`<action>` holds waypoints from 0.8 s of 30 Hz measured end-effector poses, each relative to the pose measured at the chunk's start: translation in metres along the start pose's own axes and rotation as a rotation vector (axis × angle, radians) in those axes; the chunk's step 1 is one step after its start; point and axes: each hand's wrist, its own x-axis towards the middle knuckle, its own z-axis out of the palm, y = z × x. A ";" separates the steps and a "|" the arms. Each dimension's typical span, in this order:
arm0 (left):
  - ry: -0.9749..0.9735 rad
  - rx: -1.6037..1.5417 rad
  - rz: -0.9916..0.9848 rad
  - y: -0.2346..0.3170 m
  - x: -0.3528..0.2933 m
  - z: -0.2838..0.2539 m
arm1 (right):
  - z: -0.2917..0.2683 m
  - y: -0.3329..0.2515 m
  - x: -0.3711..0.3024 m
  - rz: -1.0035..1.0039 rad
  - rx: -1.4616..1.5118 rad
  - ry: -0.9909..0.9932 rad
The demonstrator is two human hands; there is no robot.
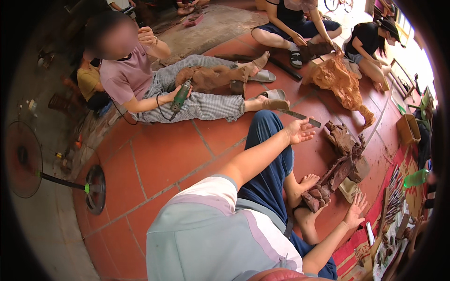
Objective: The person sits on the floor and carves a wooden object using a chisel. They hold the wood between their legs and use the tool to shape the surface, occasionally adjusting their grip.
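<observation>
My left hand (300, 131) is stretched out beyond my raised knee, palm up and fingers apart. A thin, flat metal strip (313, 122) shows right behind its thumb; whether the two touch is unclear. Lower down, my right hand (355, 213) is spread open near the edge of the red mat, with nothing in it. Between the two hands a dark brown carved wooden piece (341, 171) lies on the tiles, its near end by my bare feet (307, 183). Another rough brown carved block (341, 138) adjoins its far end.
A person at left holds a green rotary power tool (180, 97) against a brown carving (206, 78) on their legs. Two seated people work beyond a large orange-brown carving (335, 77). Several chisels (393, 189) lie on the red mat (348, 248). A fan (23, 159) stands left.
</observation>
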 end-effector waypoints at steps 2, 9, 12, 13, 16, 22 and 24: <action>0.023 0.040 -0.024 -0.001 0.005 0.002 | -0.001 0.002 -0.004 -0.045 0.006 0.068; -0.134 0.415 -0.127 -0.042 -0.012 0.040 | -0.032 -0.021 -0.014 0.258 -0.248 0.162; -0.134 0.730 -0.245 -0.085 -0.005 0.037 | -0.056 -0.026 -0.017 0.169 -0.597 0.375; -0.246 0.783 -0.287 -0.103 -0.008 0.048 | -0.058 -0.024 -0.021 0.150 -0.707 0.357; -0.452 1.054 -0.390 -0.142 -0.018 0.087 | -0.023 -0.011 -0.035 0.286 -0.882 0.329; -0.699 1.520 -0.510 -0.195 -0.027 0.129 | 0.033 0.013 -0.057 0.620 -1.014 -0.259; -0.670 1.604 -0.480 -0.196 -0.030 0.143 | 0.034 0.004 -0.050 0.639 -1.188 -0.389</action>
